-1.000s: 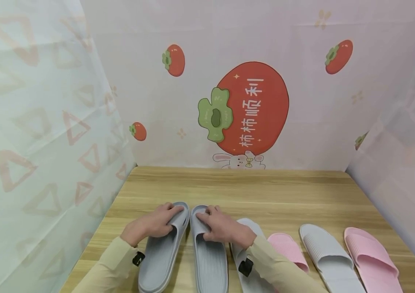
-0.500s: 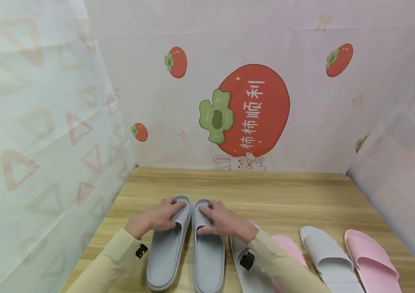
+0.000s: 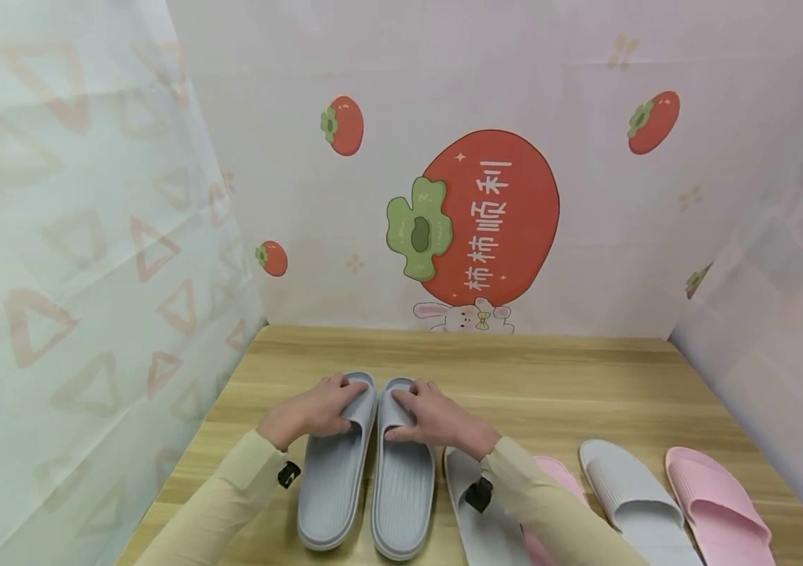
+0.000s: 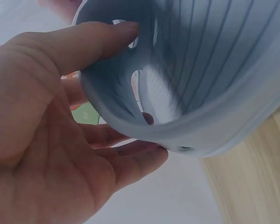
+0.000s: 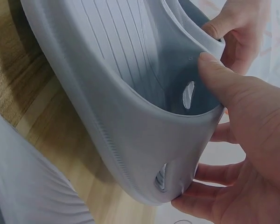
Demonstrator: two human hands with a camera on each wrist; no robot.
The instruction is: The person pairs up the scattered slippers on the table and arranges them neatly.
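Note:
Two grey-blue slide slippers with slotted straps lie side by side on the wooden tabletop, toes pointing away from me. My left hand (image 3: 314, 409) grips the strap of the left slipper (image 3: 330, 491), thumb tucked inside the foot opening and fingers outside, as the left wrist view shows. The right slipper (image 3: 403, 499) is held the same way by my right hand (image 3: 440, 420). In the right wrist view its thumb presses the strap's inner face while the other fingers lie along the outside. Near the toes the slippers are close together; their heels stand slightly apart.
Beside the right slipper, a grey slipper (image 3: 489, 534) and a pink slipper (image 3: 560, 474) are partly covered by my right forearm. Farther right lie a pale grey slipper (image 3: 631, 479) and another pink one (image 3: 720, 495). Printed cloth walls (image 3: 288, 157) enclose the wooden tabletop (image 3: 550, 385).
Both hands have slid the held slippers forward, away from me. The left slipper has also shifted right and turned straighter. The other slippers stay where they were.

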